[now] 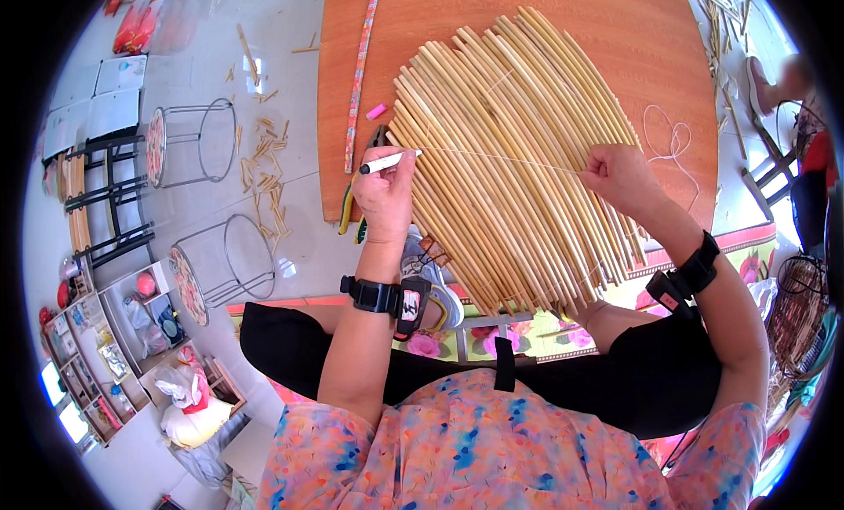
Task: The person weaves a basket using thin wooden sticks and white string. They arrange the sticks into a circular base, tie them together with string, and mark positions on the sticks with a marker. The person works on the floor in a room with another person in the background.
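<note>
A fan-shaped mat of long yellowish cane sticks (pixel 492 158) lies on the orange-brown board in front of me. My left hand (pixel 384 193) is closed at its left edge, holding a white marker pen (pixel 380 163) whose dark end points left. A thin white string (pixel 501 156) runs taut across the sticks between my hands. At the right side of the mat, my right hand (pixel 622 176) pinches the string's other end. Beside my left hand, pliers with yellow-green handles (pixel 346 209) lie partly hidden.
On the wooden board (pixel 422 9) lie a pink block (pixel 376 112), a long flowery strip (pixel 362 70) and loose string (pixel 675 147). Cane offcuts (pixel 268 193) litter the floor at left, near two round stools (pixel 156 147). Another person's leg (pixel 767 92) shows at far right.
</note>
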### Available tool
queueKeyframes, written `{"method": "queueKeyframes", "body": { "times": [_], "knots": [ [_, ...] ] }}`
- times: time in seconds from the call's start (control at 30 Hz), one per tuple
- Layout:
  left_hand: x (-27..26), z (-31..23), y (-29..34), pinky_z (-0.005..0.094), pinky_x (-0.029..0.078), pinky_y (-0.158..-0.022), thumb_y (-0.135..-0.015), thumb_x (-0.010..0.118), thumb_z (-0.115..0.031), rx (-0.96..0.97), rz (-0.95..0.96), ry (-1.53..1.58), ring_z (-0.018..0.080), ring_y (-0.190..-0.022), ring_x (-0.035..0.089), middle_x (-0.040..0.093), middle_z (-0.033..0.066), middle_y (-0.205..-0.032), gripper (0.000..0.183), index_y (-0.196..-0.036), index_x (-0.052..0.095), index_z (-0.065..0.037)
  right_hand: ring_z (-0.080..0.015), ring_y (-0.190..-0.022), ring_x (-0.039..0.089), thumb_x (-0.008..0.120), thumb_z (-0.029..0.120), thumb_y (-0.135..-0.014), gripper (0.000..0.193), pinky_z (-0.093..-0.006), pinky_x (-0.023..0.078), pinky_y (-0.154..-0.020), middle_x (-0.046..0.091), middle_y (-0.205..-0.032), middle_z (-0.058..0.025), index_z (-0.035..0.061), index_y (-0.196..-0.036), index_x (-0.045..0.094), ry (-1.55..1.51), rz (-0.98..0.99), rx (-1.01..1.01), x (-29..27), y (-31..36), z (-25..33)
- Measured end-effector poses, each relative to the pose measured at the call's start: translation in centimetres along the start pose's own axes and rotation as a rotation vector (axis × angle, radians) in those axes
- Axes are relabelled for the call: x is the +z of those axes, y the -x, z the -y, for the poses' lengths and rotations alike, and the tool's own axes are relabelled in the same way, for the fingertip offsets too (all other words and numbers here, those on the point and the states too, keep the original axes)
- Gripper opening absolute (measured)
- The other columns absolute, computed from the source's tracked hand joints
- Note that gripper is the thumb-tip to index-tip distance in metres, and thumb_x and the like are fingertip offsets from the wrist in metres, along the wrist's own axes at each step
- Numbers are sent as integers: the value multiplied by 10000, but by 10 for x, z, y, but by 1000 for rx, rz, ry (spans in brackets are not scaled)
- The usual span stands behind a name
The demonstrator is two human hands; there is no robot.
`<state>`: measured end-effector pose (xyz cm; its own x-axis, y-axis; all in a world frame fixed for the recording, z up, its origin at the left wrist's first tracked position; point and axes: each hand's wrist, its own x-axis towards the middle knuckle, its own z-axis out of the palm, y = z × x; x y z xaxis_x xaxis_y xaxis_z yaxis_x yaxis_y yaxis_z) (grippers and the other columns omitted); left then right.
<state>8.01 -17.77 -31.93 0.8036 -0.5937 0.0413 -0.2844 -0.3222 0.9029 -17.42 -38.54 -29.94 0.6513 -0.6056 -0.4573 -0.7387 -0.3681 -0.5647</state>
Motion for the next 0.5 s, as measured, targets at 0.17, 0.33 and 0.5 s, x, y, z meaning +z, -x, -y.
{"method": "queueKeyframes", "body": {
  "times": [0.17, 0.33, 0.5],
  "knots": [
    [1, 4, 0, 207, 478, -616, -849, 702, -87, 34, 2, 19, 60, -671, 576, 641, 29, -774, 126, -878, 617, 1, -277, -593, 606, 677, 171, -737, 161, -391, 489, -581, 607, -619, -135, 24, -701, 620, -13, -13, -24, 1, 0, -1],
    [4, 2, 0, 216, 490, -626, -847, 702, -81, 23, 12, 21, 70, -686, 592, 653, 43, -785, 130, -892, 619, 7, -279, -591, 606, 677, 177, -730, 169, -393, 488, -580, 606, -616, -132, 24, -694, 617, -14, -28, -48, -1, 2, 0],
    [4, 2, 0, 215, 488, -621, -846, 702, -74, 32, 11, 11, 72, -686, 593, 652, 50, -780, 131, -900, 618, 11, -283, -594, 605, 676, 176, -729, 168, -396, 489, -583, 604, -617, -133, 26, -687, 613, -15, -34, -58, 0, 1, -1]
  ]
}}
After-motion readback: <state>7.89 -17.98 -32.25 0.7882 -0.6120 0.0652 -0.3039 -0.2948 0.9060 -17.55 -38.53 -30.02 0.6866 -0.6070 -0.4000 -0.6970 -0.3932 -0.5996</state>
